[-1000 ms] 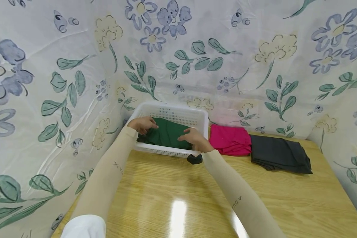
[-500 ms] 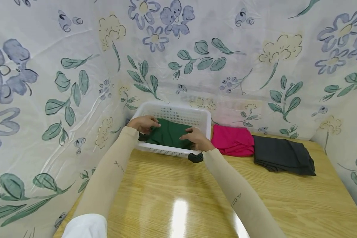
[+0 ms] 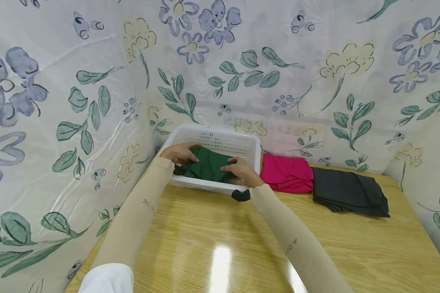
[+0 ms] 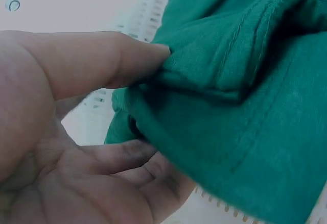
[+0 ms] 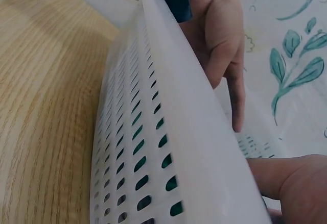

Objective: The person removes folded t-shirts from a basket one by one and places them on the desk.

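A folded green garment (image 3: 210,164) with stitched hems lies in a white plastic basket (image 3: 205,187). Its left end is held by my left hand (image 3: 181,154). In the left wrist view, the thumb (image 4: 138,58) presses on a fold while the other fingers curl under the cloth's edge. My right hand (image 3: 243,170) reaches over the basket's front rim to the garment's right end, its thumb side touching the cloth. From the right wrist view, the basket wall (image 5: 179,112) hides most of that hand, so its hold cannot be told.
A pink folded cloth (image 3: 287,173) lies just right of the basket. Beyond it sits a dark grey folded cloth (image 3: 349,191). Everything stands on a wooden table (image 3: 205,236), against a flowered hanging sheet (image 3: 220,101) at the back and sides.
My left hand has shifted slightly right and spread its thumb from its fingers over the garment's left end. The garment looks a little more bunched. My right hand has barely moved.
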Motion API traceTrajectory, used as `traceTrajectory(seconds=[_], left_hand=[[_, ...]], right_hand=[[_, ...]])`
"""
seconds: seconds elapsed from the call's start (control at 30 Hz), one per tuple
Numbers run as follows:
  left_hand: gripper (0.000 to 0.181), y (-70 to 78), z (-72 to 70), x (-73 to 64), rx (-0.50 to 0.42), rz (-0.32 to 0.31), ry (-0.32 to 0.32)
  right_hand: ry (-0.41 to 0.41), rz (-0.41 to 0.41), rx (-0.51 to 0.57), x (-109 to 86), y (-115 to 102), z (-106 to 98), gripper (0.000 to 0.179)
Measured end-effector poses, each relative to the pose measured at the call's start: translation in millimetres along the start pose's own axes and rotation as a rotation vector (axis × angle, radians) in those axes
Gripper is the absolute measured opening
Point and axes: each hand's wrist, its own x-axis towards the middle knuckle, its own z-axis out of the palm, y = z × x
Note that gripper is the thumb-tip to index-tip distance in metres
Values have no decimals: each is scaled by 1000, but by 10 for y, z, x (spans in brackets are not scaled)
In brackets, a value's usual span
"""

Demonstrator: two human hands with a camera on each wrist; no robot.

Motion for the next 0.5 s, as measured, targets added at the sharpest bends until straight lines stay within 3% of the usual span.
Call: traceTrajectory(seconds=[0.23,0.5], left_hand=[[61,1,1,-4,-30,-9,-42],[55,-12,-9,-31,-42,41,72]], right_hand=[[6,-14,0,-11,-18,17,57],[130,-180,-196,2,-1,-10,50]])
